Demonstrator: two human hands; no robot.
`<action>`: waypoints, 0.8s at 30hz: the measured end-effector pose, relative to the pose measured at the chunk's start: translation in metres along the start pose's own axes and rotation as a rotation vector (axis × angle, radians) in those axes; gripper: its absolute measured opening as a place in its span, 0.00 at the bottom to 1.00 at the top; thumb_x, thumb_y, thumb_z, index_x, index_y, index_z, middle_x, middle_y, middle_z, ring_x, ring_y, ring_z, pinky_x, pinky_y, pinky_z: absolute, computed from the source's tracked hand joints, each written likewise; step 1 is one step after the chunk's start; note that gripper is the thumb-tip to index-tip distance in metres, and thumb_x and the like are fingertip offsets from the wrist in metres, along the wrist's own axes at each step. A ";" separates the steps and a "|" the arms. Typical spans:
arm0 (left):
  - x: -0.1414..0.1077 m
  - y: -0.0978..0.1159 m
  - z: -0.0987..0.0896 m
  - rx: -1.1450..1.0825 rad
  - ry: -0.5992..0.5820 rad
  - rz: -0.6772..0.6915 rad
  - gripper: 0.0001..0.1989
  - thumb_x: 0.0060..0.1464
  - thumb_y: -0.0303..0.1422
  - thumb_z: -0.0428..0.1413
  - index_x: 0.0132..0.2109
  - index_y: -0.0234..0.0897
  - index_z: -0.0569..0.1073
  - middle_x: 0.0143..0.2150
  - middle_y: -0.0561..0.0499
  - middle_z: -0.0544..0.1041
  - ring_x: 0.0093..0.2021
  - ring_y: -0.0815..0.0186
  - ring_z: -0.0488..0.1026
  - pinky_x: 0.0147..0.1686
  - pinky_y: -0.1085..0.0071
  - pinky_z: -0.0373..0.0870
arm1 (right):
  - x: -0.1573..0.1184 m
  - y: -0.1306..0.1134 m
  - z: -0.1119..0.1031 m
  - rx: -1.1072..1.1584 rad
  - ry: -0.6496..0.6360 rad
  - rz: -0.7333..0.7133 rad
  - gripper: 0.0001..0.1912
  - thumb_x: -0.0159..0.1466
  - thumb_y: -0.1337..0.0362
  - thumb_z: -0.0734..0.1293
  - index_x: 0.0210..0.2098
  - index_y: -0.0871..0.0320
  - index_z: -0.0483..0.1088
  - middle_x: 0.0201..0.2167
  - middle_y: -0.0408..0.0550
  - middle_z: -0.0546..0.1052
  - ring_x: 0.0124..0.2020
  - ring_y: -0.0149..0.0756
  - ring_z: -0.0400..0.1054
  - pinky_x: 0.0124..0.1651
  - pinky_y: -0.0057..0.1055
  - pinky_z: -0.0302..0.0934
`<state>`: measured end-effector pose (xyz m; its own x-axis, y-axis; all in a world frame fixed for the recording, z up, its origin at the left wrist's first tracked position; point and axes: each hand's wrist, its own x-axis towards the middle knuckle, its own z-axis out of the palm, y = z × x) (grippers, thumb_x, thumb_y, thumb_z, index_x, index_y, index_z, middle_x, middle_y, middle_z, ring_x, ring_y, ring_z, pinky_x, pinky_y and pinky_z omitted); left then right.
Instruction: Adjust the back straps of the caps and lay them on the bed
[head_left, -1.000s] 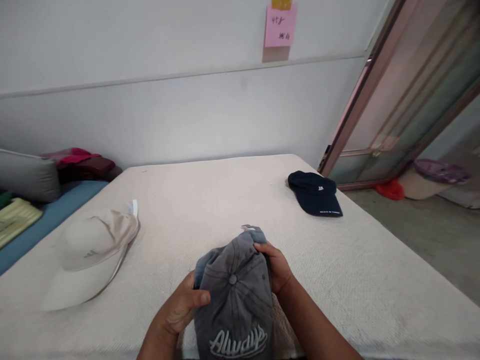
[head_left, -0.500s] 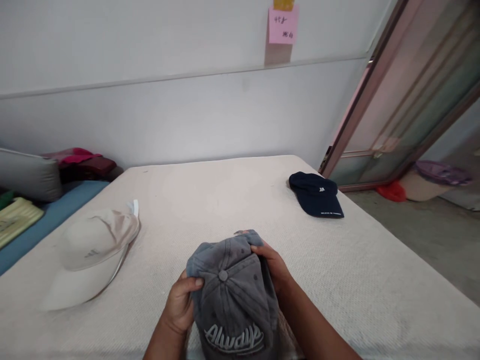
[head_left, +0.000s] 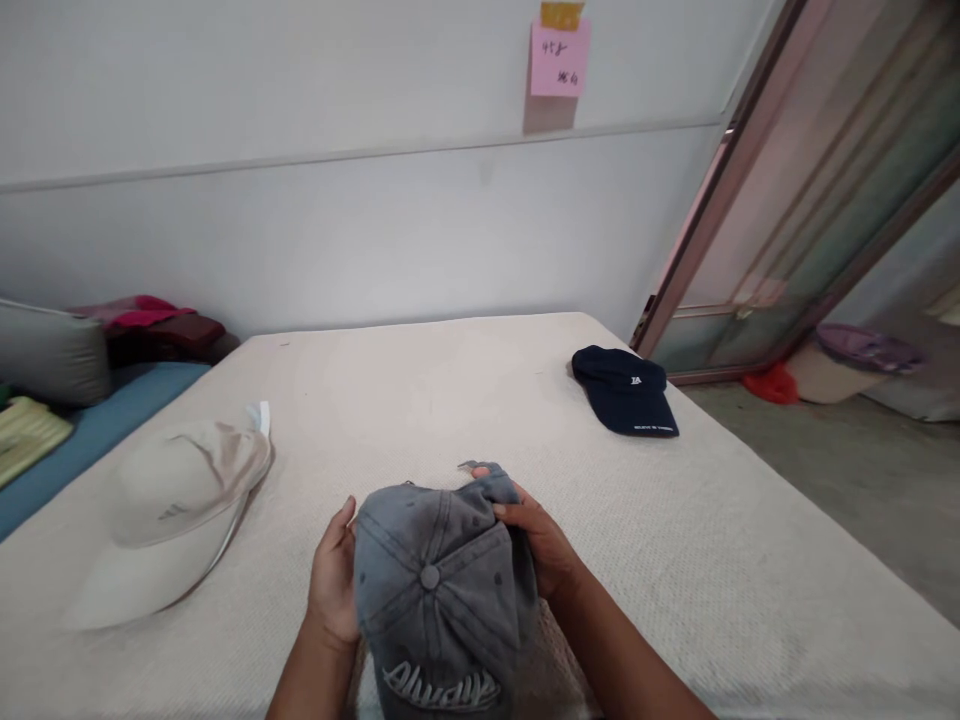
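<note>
A faded grey baseball cap [head_left: 442, 590] with raised "Always" lettering is tilted in front of me, its crown facing up and its front toward me. My right hand [head_left: 540, 535] grips its rear right edge, thumb on top and fingers underneath. Against the cap's left side rests my left hand [head_left: 334, 580], cupping it; that thumb points up off the fabric, and the other fingers are hidden behind the cap. A small strap end shows at the cap's back. To the left lies a cream baseball cap [head_left: 176, 490], and farther right a navy baseball cap [head_left: 622, 390].
The caps are over a bed-like surface with a pale textured cover [head_left: 405, 400], against a white wall. A pink note [head_left: 559, 60] is taped there. At left sit a grey cushion [head_left: 49, 350] and folded cloths. A sliding door [head_left: 765, 230] and a bin [head_left: 840, 365] stand at right.
The grey cap has shifted slightly left and down. My left thumb has come off its top and now stands up at the side. The right hand keeps its grip.
</note>
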<state>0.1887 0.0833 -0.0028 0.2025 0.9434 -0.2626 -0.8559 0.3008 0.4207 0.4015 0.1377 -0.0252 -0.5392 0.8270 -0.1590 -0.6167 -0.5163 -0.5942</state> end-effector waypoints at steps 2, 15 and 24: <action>0.003 0.001 0.000 0.014 0.006 -0.054 0.19 0.56 0.37 0.46 0.44 0.31 0.77 0.42 0.40 0.79 0.49 0.51 0.72 0.55 0.53 0.58 | -0.001 -0.002 0.000 -0.011 -0.020 -0.001 0.25 0.51 0.69 0.68 0.49 0.54 0.66 0.36 0.45 0.75 0.34 0.36 0.69 0.41 0.35 0.60; 0.004 -0.007 0.007 0.451 0.147 0.317 0.21 0.47 0.24 0.56 0.51 0.37 0.71 0.40 0.49 0.79 0.41 0.57 0.75 0.43 0.64 0.68 | 0.003 -0.013 -0.006 -0.115 0.060 -0.081 0.27 0.50 0.70 0.69 0.49 0.54 0.66 0.34 0.45 0.75 0.33 0.36 0.69 0.39 0.33 0.60; 0.018 -0.016 0.009 0.952 0.207 0.374 0.16 0.37 0.26 0.61 0.39 0.37 0.75 0.31 0.53 0.77 0.34 0.60 0.71 0.31 0.72 0.65 | 0.005 -0.022 -0.009 -0.127 0.114 -0.113 0.17 0.53 0.63 0.70 0.42 0.56 0.68 0.28 0.45 0.74 0.28 0.35 0.67 0.34 0.32 0.60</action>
<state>0.2099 0.0965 -0.0065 -0.1610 0.9837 -0.0806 -0.0997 0.0650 0.9929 0.4172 0.1552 -0.0204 -0.3974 0.9018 -0.1699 -0.5887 -0.3926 -0.7066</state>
